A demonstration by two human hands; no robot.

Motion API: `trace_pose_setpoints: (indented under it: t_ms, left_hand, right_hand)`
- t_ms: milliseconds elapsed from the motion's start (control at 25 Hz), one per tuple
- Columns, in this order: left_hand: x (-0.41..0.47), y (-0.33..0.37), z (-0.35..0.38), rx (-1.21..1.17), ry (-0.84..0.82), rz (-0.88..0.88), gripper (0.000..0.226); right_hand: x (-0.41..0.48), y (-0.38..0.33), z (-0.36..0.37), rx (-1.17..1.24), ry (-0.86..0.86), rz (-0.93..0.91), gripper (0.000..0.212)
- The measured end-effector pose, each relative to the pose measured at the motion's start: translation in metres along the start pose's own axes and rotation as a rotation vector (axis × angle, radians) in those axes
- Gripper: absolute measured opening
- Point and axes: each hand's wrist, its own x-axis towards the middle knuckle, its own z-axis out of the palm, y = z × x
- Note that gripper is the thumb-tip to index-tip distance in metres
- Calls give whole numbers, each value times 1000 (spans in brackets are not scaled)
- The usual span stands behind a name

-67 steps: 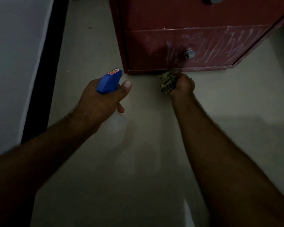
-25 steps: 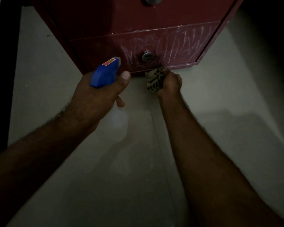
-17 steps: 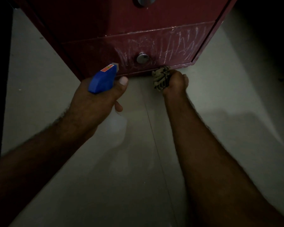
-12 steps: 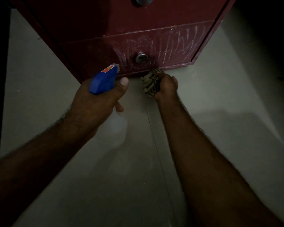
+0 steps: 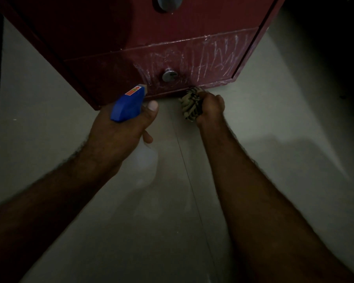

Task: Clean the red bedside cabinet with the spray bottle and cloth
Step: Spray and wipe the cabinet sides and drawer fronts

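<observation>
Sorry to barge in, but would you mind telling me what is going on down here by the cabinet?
A person is cleaning the red bedside cabinet. Their left hand grips a spray bottle with a blue head, nozzle aimed at the lower drawer front, which shows whitish streaks around its metal knob. Their right hand holds a bunched cloth against the cabinet's bottom edge, just above the floor.

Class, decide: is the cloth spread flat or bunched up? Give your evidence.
Bunched up: the cloth is a crumpled wad gripped in the right hand, at the red bedside cabinet's bottom edge.
</observation>
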Motion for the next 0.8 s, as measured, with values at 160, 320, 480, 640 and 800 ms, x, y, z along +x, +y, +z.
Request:
trace_pose_setpoints:
  t_ms: [160,320,480,640,800]
  left_hand:
    - [4,4,4,-10,-8,10,25]
    - [4,7,11,1,-23,-21,19]
    - [1,12,19,4,-43,-6,19]
    - [1,12,20,11,-43,24,17]
    - [1,13,23,22,-60,34,15]
  right_hand:
    - [1,-32,-8,145,111,-78,84]
    - [-1,-24,-9,19,43,-79,93]
    - [8,-34,-11,116,91,-66,86]
    - [36,-33,-14,125,124,-58,90]
    - [13,-34,-15,35,121,-56,81]
